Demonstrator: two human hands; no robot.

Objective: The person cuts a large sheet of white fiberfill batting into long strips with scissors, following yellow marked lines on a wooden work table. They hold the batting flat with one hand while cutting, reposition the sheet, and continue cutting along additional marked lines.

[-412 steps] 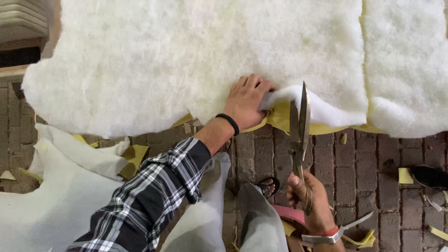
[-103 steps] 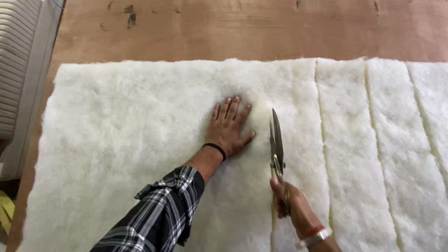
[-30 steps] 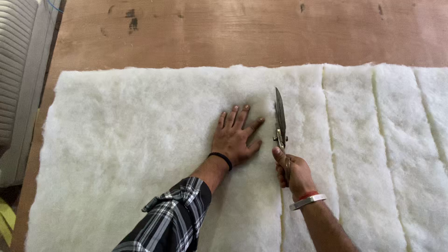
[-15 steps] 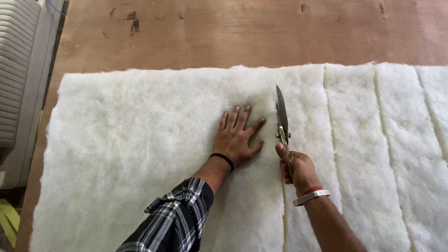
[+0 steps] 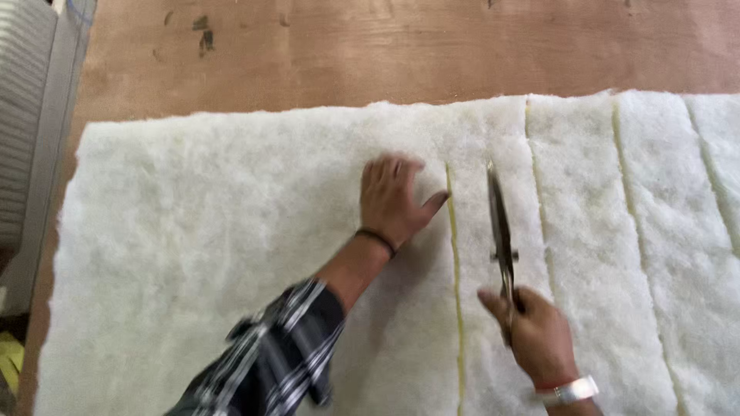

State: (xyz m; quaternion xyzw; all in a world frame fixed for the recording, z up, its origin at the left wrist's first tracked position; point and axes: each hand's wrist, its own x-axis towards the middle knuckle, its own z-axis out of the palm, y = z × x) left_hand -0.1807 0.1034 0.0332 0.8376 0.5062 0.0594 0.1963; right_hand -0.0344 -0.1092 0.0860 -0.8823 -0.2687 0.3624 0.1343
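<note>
A wide sheet of white fluffy batting point(image 5: 216, 246) lies flat on a brown wooden surface point(image 5: 370, 54). My left hand point(image 5: 393, 200) presses flat on the batting, fingers spread, just left of a fresh lengthwise cut point(image 5: 455, 293). My right hand point(image 5: 536, 335) grips the handles of long metal shears point(image 5: 501, 239), blades pointing away from me, lying over the narrow strip right of that cut. The blades look closed. Further cuts divide the batting on the right into parallel strips point(image 5: 586, 231).
A grey ribbed panel point(image 5: 31, 139) runs along the left edge of the wooden surface. Yellowish material shows through the cut lines. A yellow scrap point(image 5: 9, 362) lies at the lower left, off the surface.
The cut right of my left hand now gapes open and runs far up the sheet. My right hand with the shears has shifted to the right, off the cut line.
</note>
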